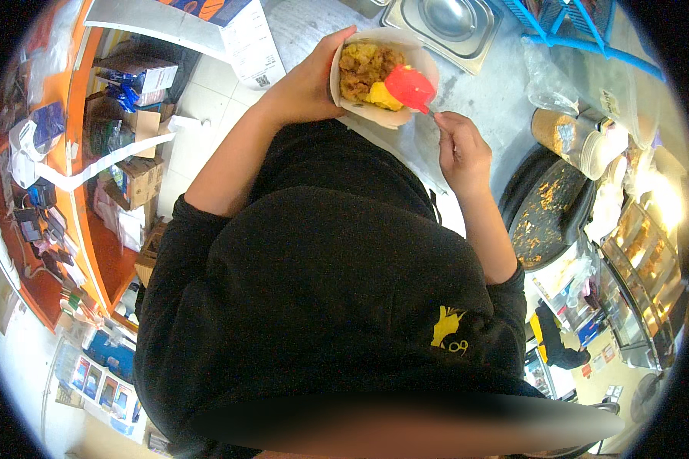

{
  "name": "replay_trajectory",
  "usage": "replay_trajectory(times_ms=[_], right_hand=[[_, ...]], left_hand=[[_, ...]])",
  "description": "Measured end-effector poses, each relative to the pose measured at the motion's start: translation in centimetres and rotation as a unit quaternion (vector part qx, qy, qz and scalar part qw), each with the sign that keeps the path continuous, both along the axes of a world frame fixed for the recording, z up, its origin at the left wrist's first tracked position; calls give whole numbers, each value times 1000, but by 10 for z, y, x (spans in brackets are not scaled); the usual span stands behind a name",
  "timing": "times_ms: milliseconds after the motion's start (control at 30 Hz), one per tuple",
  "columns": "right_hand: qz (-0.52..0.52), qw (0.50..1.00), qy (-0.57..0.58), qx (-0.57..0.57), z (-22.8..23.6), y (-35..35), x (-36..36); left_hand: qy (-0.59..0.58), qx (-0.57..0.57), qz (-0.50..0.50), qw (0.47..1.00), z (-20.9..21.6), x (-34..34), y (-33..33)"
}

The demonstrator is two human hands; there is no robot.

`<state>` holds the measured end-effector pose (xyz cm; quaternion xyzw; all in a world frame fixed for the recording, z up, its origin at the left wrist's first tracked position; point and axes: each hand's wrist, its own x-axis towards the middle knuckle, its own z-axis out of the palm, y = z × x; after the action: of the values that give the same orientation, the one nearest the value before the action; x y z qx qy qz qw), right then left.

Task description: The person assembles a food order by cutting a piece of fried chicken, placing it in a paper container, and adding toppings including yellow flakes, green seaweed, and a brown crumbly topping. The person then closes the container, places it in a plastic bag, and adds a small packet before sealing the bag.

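Observation:
My left hand (302, 86) is wrapped round a white paper food box (419, 55) held above the metal counter, its thumb near the rim. Browned, chunky food (364, 70) fills the left part of the box, with a yellow mass (383, 95) beside it. Over the right side of the food lies the flat, bright red head of a utensil (410, 86). My right hand (465, 149) is closed on its thin handle, just outside the rim. Glare and the red head hide what lies beneath, and I cannot tell the utensil's exact kind.
Beyond the box, a steel pan (475, 46) stands on the metal counter (306, 21), with a blue wire basket (565, 37) to its right. A black pan with food scraps (540, 233) and stacked paper cups (563, 138) are at right. Cardboard boxes (142, 183) fill shelves at left.

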<state>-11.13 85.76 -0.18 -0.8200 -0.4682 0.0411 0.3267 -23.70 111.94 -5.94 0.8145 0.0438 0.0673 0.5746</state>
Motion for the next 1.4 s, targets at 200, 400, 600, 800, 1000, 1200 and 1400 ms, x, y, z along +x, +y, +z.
replay_trajectory(times_ms=[200, 400, 600, 800, 1000, 1200, 1400], right_hand=[[-63, 975, 207, -44, 12, 14, 27], [-107, 914, 387, 63, 50, 80, 75], [-71, 924, 358, 115, 70, 124, 87], [69, 992, 109, -12, 35, 51, 55], [16, 996, 73, 38, -2, 34, 25], [-142, 873, 460, 84, 26, 60, 57], [-69, 945, 295, 123, 57, 135, 87]], left_hand=[[2, 5, 3, 1000, 8, 1, -1], [13, 20, 24, 999, 13, 1, 0], [45, 24, 18, 999, 17, 2, 6], [22, 29, 32, 999, 15, -1, 11], [18, 26, 15, 999, 9, 2, 10], [42, 10, 30, 999, 11, 2, 8], [19, 64, 30, 997, 24, 5, 0]])
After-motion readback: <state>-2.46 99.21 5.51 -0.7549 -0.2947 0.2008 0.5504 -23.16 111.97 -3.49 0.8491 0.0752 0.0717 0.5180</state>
